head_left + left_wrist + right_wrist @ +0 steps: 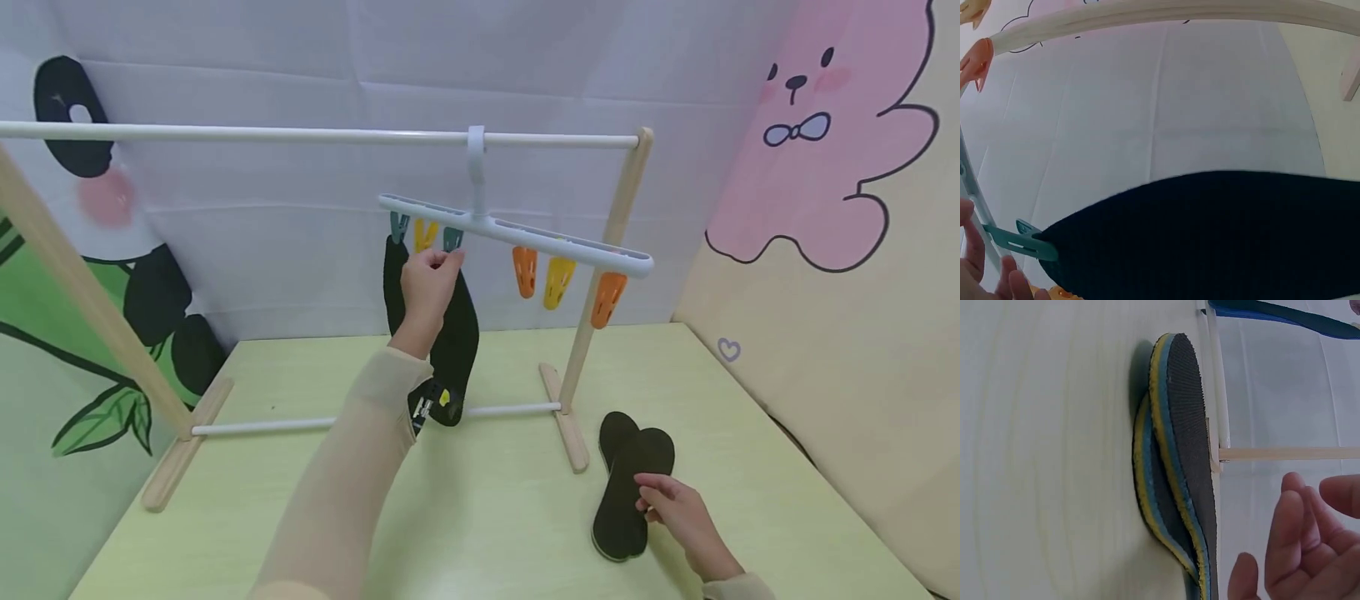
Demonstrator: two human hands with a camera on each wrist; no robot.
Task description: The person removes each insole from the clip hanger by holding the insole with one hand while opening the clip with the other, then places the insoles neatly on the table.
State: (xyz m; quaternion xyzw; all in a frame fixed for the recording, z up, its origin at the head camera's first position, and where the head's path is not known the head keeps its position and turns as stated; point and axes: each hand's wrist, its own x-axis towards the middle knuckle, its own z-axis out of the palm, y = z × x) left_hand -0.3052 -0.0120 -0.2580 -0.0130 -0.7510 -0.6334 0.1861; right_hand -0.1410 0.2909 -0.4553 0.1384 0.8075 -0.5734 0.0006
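My left hand [429, 287] is up at a green clothespin [1022, 244] under a pale blue hanger [525, 235]. Its thumb and fingertips stand apart around the clip in the left wrist view. A dark insole [459, 350] hangs from this clip, and another dark insole [393, 279] hangs farther left, partly behind the hand. Two black insoles lie crossed on the table, the upper insole [633, 492] over the lower insole [617, 429]; yellow and blue edges show in the right wrist view. Beside them hovers my right hand [686, 517], fingers loosely bent, holding nothing.
The hanger hooks over the white rail [315, 133] of a wooden-legged rack. Orange clothespins [525, 271] and a yellow clothespin [558, 282] hang from its right half. A wooden rack foot [564, 421] stands left of the lying insoles. A lower white bar [262, 427] joins the feet.
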